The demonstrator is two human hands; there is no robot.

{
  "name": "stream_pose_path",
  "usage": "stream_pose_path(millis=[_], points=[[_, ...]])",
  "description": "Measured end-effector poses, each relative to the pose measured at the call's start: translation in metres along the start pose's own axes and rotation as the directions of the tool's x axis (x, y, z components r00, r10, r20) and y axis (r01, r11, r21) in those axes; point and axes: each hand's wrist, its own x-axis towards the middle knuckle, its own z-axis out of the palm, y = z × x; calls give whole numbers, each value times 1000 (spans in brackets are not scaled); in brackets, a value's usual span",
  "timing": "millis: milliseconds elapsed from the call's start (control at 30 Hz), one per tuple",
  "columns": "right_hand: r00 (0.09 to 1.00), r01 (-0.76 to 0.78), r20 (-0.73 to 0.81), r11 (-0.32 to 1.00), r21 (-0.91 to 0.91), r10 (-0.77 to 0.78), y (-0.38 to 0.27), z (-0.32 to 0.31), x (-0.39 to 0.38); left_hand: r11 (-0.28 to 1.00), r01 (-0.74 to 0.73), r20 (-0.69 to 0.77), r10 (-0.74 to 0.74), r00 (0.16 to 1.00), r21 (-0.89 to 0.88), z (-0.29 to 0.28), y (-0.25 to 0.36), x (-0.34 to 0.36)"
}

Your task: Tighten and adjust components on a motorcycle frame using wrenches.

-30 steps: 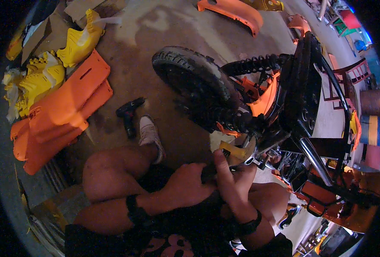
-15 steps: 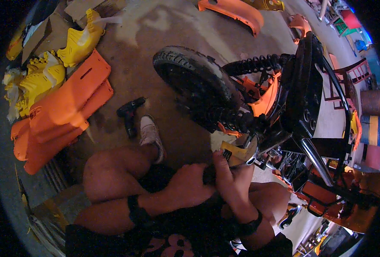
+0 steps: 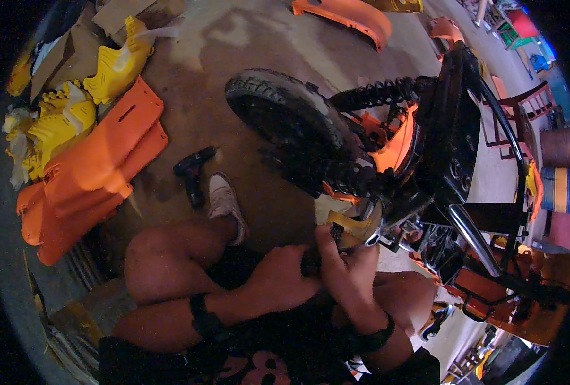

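Note:
Over my lap, my left hand (image 3: 285, 269) is closed, fingers wrapped round a dark object (image 3: 310, 262) whose kind I cannot make out. Just to its right, my right hand (image 3: 346, 266) is closed against the same spot. A small black piece (image 3: 337, 231) shows at its raised thumb, and the rest of what it holds is hidden. Beyond the fingers is a yellow part (image 3: 362, 226), close to the silver tube end of a partly stripped black motorbike frame (image 3: 449, 141). Whether the hands touch that yellow part I cannot tell.
The bike's wheel (image 3: 291, 109) and coil-spring shock absorber (image 3: 388, 96) stand ahead. A cordless drill (image 3: 195, 173) lies on the floor by my shoe (image 3: 226, 202). Orange panels (image 3: 92, 170) and yellow plastic parts (image 3: 121, 61) are piled at left. A wooden chair (image 3: 529, 112) stands far right.
The view has shifted very slightly. My right thumb and the small black piece by it have moved a little; my left hand keeps its grip in nearly the same place.

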Motion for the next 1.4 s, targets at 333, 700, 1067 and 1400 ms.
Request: stream_pose_path(millis=[333,700,1067,1400], points=[[993,111,-38,991,-70,-114,-9,-16,3,983,-94,-62,105,993,155,5,-8,4],[994,22,-109,997,71,-14,-13,-7,0,998,-40,-27,42,999,43,5,-4,-1],[996,94,-2,991,-99,-95,-7,-12,2,1000,-6,-5,6,1000,-16,0,4,0],[997,71,-39,997,-33,-72,4,-2,0,999,13,21,-13,1000,32,2,0,-1]])
